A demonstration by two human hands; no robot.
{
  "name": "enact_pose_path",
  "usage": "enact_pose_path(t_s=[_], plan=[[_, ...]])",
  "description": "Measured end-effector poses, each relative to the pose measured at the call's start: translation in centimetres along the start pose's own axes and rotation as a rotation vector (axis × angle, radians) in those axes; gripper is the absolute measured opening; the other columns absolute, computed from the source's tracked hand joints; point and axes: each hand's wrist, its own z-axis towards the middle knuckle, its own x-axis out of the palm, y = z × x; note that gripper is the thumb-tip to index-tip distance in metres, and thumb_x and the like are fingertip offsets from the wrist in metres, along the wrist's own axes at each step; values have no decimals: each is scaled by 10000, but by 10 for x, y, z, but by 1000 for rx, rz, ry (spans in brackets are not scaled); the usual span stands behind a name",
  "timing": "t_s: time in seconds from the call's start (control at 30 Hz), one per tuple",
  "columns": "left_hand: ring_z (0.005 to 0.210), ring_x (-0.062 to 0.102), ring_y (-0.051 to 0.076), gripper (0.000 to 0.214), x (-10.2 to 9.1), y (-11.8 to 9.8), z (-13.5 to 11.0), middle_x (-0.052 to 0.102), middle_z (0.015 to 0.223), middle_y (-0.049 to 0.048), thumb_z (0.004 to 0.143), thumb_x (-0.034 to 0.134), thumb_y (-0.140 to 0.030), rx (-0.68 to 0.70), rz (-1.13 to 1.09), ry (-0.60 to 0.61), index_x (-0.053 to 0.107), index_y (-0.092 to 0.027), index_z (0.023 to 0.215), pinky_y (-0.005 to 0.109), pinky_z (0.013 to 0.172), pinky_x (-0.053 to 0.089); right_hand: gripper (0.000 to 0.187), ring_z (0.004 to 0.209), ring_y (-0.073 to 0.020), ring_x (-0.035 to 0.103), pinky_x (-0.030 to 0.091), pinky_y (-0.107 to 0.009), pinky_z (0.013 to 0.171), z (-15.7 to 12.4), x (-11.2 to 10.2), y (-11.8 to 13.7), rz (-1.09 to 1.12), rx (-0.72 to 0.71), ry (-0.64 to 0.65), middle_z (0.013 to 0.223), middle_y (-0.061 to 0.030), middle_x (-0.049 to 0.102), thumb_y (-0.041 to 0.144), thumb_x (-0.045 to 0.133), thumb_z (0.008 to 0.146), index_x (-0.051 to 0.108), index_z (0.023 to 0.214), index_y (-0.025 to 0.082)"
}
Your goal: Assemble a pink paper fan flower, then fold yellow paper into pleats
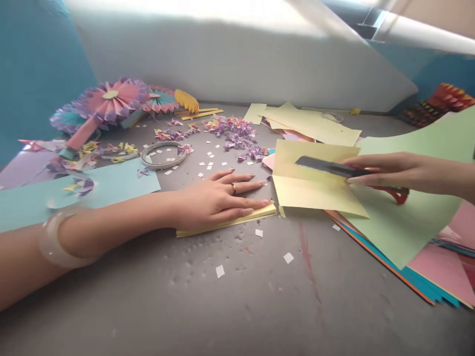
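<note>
Sky-blue card [111,187] at far left, clear bangle [55,237] on left wrist. Three pleated paper rosettes [111,101] behind; one tape ring [163,154] near lilac paper scraps [230,131]. Left hand [218,195] flat, fingers spread, pressing folded yellow paper strip [226,222] to grey tabletop [148,296]. Right hand [404,170] closed on red-handled scissors [330,168], dark blades inside folded pale-yellow sheet [297,163]. Mint-green sheet [404,232] beneath, atop stacked coloured paper [441,272] at right.
</note>
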Motion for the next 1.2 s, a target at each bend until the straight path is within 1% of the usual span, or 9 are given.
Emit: enact_pose_path(t_s=[0.3,0.47,0.53,0.63,0.73,0.87,1.03,1.1,1.2], plan=[[1505,113,203,460,1,1,0,176,1622,-18,1044,174,-422,7,-17,-16,262,-444,1496,497,1192,103,567,864,-214,663,536,-360,760,61,-10,30,13,8,260,1105,-114,662,609,495,869,565,1324,277],[1504,116,215,460,1,2,3,177,1621,0,1046,200,-405,12,-3,-32,269,-420,1501,508,1192,94,593,1199,-355,477,400,-535,962,63,11,52,-98,54,-35,1271,-268,477,470,498,920,494,1379,94],[1504,119,220,460,2,3,3,178,1621,8,1045,210,-408,15,2,-36,272,-415,1501,515,1190,98,526,1260,-379,399,361,-566,999,60,13,68,-114,-5,-177,1265,-253,449,369,512,921,493,1372,99],[1502,129,221,460,2,4,4,185,1619,4,1047,196,-409,13,10,-43,269,-420,1501,528,1187,113,390,1148,-293,486,403,-504,1001,53,8,97,-72,-168,-334,1148,-187,493,279,393,967,533,1293,117],[1497,153,244,462,2,3,4,200,1616,10,1048,201,-384,22,63,-48,271,-409,1505,535,1181,161,273,1047,-241,542,449,-455,975,42,9,125,-20,-384,-359,1033,-110,549,275,402,967,588,1148,194],[1454,275,334,435,4,-9,2,301,1586,77,1033,323,-376,-12,311,-188,414,-350,1457,597,1141,242,281,1094,-218,556,489,-422,960,22,35,152,129,-709,-183,1102,-110,573,234,382,980,544,1209,221],[1277,524,384,544,14,-31,-16,605,1317,229,1025,299,-435,-192,424,-305,602,-71,1292,523,1026,451,487,1349,-233,425,443,-446,1064,1,70,163,252,-631,195,1479,-150,388,378,317,1017,311,1481,230],[1289,511,393,616,16,-37,-28,570,1364,227,1020,255,-490,-237,376,-272,525,-66,1376,535,1023,454,529,1432,-248,314,363,-477,1129,0,75,164,245,-623,262,1544,-141,330,441,317,1012,318,1497,229],[1437,247,422,764,19,-41,-41,255,1574,187,964,212,-651,-320,206,-146,263,-144,1533,632,1102,309,558,1485,-255,187,221,-524,1185,3,73,163,239,-613,332,1601,-113,252,477,309,1007,323,1511,239]])
